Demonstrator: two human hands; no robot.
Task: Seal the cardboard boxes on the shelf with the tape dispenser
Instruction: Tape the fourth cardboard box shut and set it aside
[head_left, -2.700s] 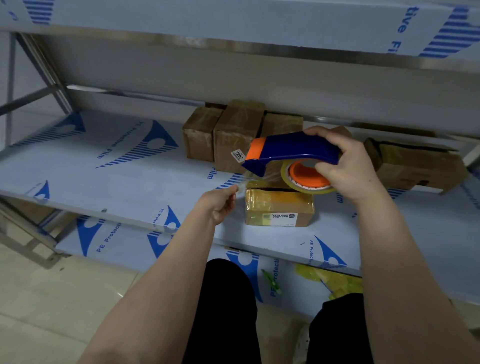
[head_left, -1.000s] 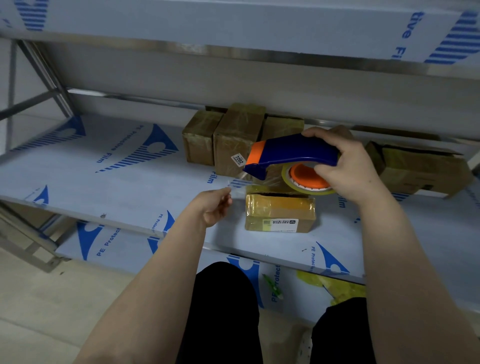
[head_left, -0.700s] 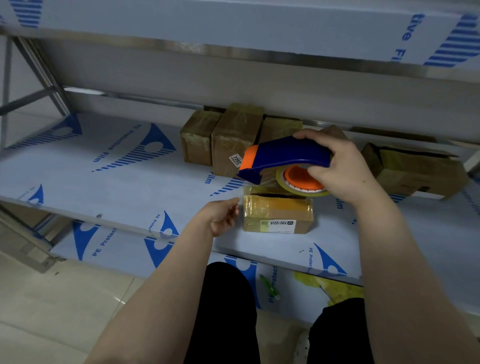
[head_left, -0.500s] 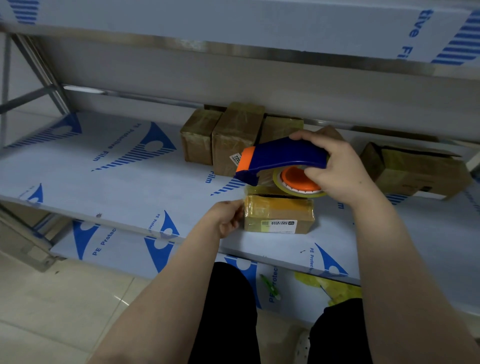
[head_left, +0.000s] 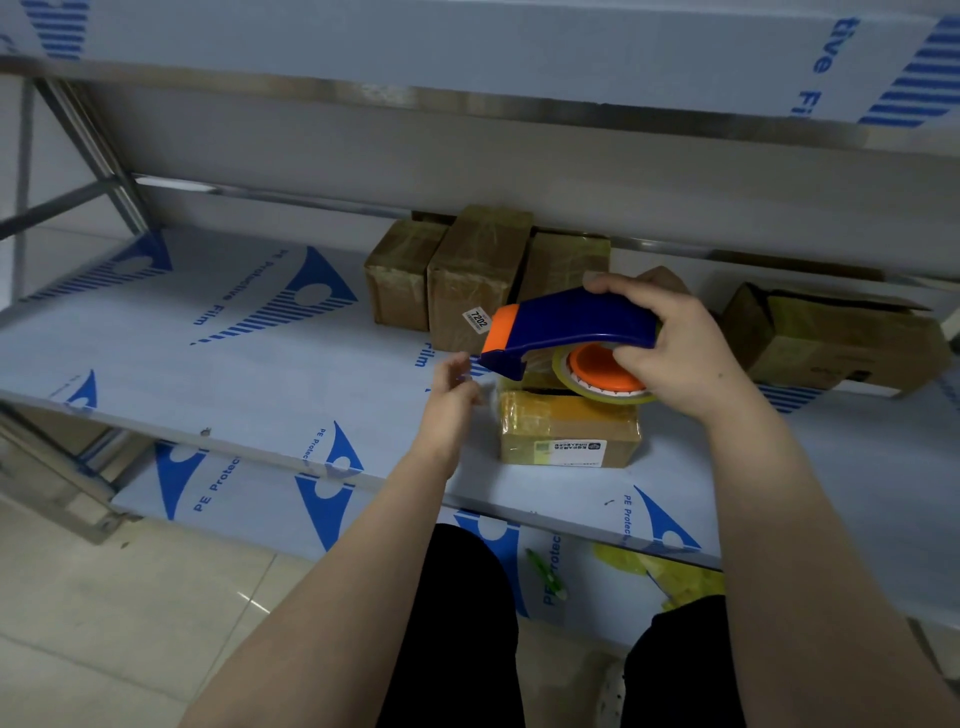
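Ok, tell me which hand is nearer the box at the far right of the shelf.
Right. The right hand, gripping the tape dispenser, is just left of that box; the left hand is farther left, beyond the small front box.

Blue-and-orange tape dispenser (head_left: 566, 325), nose tilted down, just above a small tape-wrapped cardboard box (head_left: 569, 434) lying near the front of the shelf (head_left: 260, 374).

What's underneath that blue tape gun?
A small taped cardboard box lies on the shelf beneath the tape dispenser. The dispenser and right hand cover most of its top.
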